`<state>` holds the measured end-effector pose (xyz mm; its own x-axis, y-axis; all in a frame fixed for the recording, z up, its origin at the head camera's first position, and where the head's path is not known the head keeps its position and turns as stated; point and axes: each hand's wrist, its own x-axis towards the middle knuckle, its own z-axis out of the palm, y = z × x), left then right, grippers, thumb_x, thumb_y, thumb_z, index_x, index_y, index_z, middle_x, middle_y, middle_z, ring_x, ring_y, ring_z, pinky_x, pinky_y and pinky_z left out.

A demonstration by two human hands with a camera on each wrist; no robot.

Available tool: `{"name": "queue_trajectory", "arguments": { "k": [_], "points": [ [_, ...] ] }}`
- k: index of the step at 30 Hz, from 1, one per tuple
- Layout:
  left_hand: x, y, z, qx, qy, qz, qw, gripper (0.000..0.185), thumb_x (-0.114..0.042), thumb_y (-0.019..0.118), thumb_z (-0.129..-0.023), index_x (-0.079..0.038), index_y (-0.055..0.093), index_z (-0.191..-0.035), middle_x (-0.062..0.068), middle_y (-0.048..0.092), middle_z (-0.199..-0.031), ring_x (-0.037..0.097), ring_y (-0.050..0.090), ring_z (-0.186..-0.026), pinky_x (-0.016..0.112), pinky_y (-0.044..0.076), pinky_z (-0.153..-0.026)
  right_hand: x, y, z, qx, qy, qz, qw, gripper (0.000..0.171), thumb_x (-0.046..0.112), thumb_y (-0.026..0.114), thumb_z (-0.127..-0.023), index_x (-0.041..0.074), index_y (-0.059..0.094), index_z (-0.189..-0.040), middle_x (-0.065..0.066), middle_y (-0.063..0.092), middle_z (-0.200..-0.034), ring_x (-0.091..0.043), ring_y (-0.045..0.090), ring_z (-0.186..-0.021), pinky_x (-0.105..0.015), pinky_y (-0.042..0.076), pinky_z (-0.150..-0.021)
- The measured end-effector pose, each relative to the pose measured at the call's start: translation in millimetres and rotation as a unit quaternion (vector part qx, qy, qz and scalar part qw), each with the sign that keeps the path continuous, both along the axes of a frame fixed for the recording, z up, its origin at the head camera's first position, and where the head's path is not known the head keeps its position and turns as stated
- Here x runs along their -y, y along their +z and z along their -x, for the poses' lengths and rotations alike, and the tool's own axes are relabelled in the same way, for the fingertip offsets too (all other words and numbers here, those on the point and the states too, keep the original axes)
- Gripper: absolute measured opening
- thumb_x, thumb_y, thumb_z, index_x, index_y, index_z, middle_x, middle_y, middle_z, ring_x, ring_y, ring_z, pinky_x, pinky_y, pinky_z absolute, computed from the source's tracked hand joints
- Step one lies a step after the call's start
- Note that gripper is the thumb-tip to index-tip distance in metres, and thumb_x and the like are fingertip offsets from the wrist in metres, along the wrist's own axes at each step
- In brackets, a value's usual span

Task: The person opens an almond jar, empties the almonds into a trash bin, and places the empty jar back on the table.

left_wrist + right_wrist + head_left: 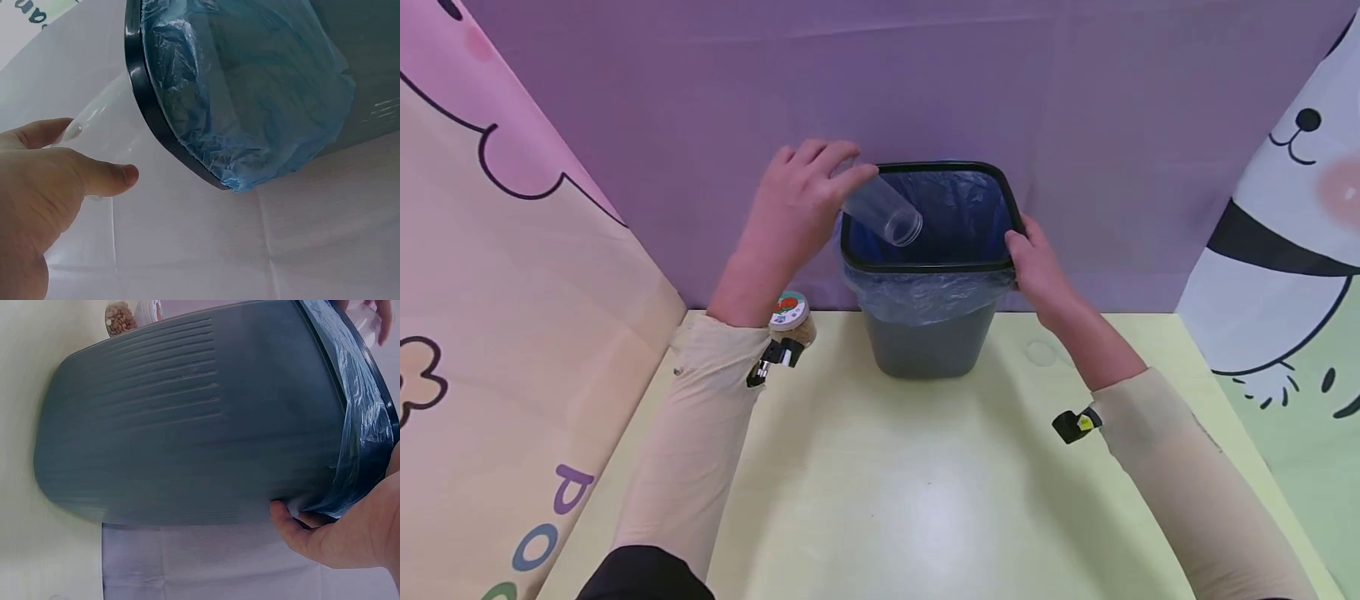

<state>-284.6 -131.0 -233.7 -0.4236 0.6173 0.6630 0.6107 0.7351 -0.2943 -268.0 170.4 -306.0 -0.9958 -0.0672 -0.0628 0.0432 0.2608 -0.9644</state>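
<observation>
At the back of the table is a grey trash bin (pixel 928 346) with a black rim, lined with a thin bluish plastic bag (pixel 917 300). My left hand (pixel 797 204) grips a clear plastic jar (pixel 880 208) by its base end. The jar is tilted, its round mouth pointing down over the bin's opening; I see no contents in it. In the left wrist view, the jar (pixel 103 125) passes behind the bin's rim (pixel 153 119). My right hand (pixel 1040 271) holds the bin's right rim, thumb on top. Its fingers lie against the bin wall (pixel 187 437) in the right wrist view.
A lidded jar of nuts (pixel 792 319) stands on the table (pixel 895 483) beside my left wrist. A clear round lid (pixel 1041 352) lies to the right of the bin. A purple cloth (pixel 737 75) hangs behind, with printed cloths on both sides.
</observation>
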Motion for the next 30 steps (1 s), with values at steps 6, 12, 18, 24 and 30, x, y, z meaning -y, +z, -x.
{"name": "queue_trajectory", "arguments": {
  "k": [6, 12, 18, 24, 30],
  "points": [
    [5, 2.3, 0.2, -0.017, 0.013, -0.021, 0.9995, 0.037, 0.004, 0.049, -0.094, -0.012, 0.066, -0.123, 0.012, 0.061, -0.125, 0.033, 0.055, -0.111, 0.044, 0.042, -0.068, 2, -0.5, 2.2, -0.016, 0.006, 0.001, 1.000, 0.059, 0.041, 0.028, -0.104, 0.023, 0.009, -0.157, -0.011, 0.024, -0.153, -0.029, 0.035, -0.127, -0.040, 0.040, -0.087],
    [12, 0.4, -0.6, -0.014, 0.025, -0.055, 0.9981, 0.038, 0.001, 0.065, -0.087, -0.012, 0.066, -0.123, 0.011, 0.061, -0.125, 0.033, 0.055, -0.112, 0.045, 0.042, -0.072, 2, -0.2, 2.6, -0.012, 0.004, 0.004, 1.000, 0.059, 0.040, 0.027, -0.104, 0.022, 0.009, -0.157, -0.011, 0.024, -0.153, -0.030, 0.034, -0.128, -0.041, 0.039, -0.090],
    [22, -4.6, 0.8, -0.025, 0.056, -0.103, 0.9928, 0.038, -0.004, 0.072, -0.084, -0.013, 0.065, -0.121, 0.009, 0.061, -0.125, 0.034, 0.057, -0.109, 0.050, 0.044, -0.074, 2, 0.4, 4.1, -0.012, 0.001, 0.001, 1.000, 0.059, 0.040, 0.026, -0.104, 0.022, 0.009, -0.157, -0.011, 0.023, -0.154, -0.031, 0.032, -0.129, -0.046, 0.038, -0.094],
    [36, -10.6, -1.5, -0.002, 0.061, -0.156, 0.9858, 0.041, -0.013, 0.077, -0.083, -0.010, 0.061, -0.121, 0.012, 0.060, -0.122, 0.036, 0.056, -0.106, 0.052, 0.045, -0.076, 1, 0.8, 5.5, -0.008, -0.001, 0.000, 1.000, 0.059, 0.040, 0.026, -0.104, 0.021, 0.008, -0.157, -0.011, 0.023, -0.154, -0.031, 0.032, -0.130, -0.046, 0.037, -0.095],
    [45, -12.5, -7.6, 0.030, 0.060, -0.215, 0.9744, 0.050, -0.015, 0.083, -0.076, -0.007, 0.060, -0.119, 0.013, 0.061, -0.116, 0.035, 0.057, -0.099, 0.051, 0.045, -0.073, -1, -0.2, 10.9, -0.007, -0.007, -0.006, 1.000, 0.060, 0.042, 0.026, -0.103, 0.018, 0.011, -0.156, -0.014, 0.025, -0.152, -0.032, 0.033, -0.128, -0.045, 0.038, -0.094]
  ]
}}
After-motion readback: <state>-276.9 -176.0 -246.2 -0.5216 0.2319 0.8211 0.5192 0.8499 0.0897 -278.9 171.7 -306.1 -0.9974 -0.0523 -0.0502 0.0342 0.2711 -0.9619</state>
